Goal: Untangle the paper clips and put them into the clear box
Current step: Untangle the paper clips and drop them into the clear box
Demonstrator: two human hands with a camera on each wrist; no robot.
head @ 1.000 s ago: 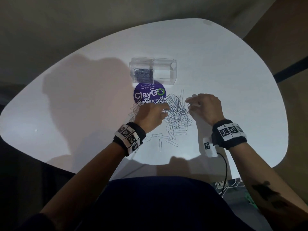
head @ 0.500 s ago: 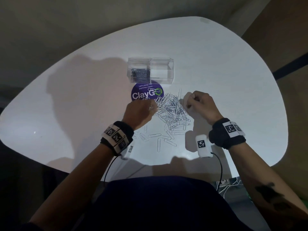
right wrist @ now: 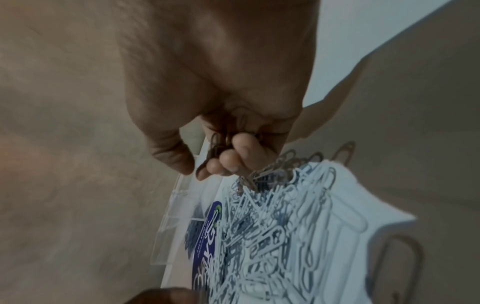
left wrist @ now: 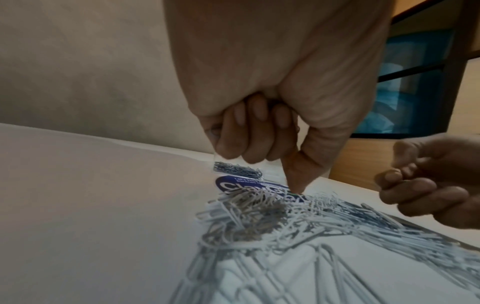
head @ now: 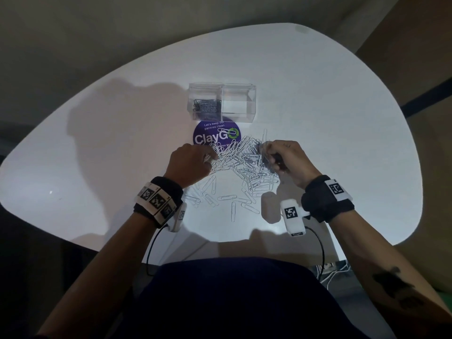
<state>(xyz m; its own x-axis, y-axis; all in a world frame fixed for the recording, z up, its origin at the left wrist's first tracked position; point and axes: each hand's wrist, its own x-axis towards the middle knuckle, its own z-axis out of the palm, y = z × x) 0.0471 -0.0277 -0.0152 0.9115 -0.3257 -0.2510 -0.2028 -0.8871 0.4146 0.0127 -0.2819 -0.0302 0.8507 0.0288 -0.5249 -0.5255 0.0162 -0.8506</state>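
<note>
1. Right hand (head: 288, 160) is clamped on a bunch of clips (right wrist: 223, 144), fingers curled round them at centre right of the head view, with a string of linked ones trailing from it down into the pile (head: 242, 165).
2. Left hand (head: 190, 162) sits at the pile's left edge with its fingers tucked in and one digit poking down at the clips; whether it pinches any, the views don't show.
3. A second ago both hands were low on the pile; now the right one has come up with its catch, so a cluster looks to be on its way out.
4. Task standing, at a guess: early. Most clips lie heaped at frame centre, spilling onto the sticker (head: 216, 135), with loose singles scattered lower down.
5. Box (head: 239, 104) stands just above the sticker, upper centre; its left compartment holds a small batch, its right one looks bare.
6. Table (head: 342, 133) lies open to the right and the left, and its near edge sits well below the strays, so nothing looks set to slide off.
</note>
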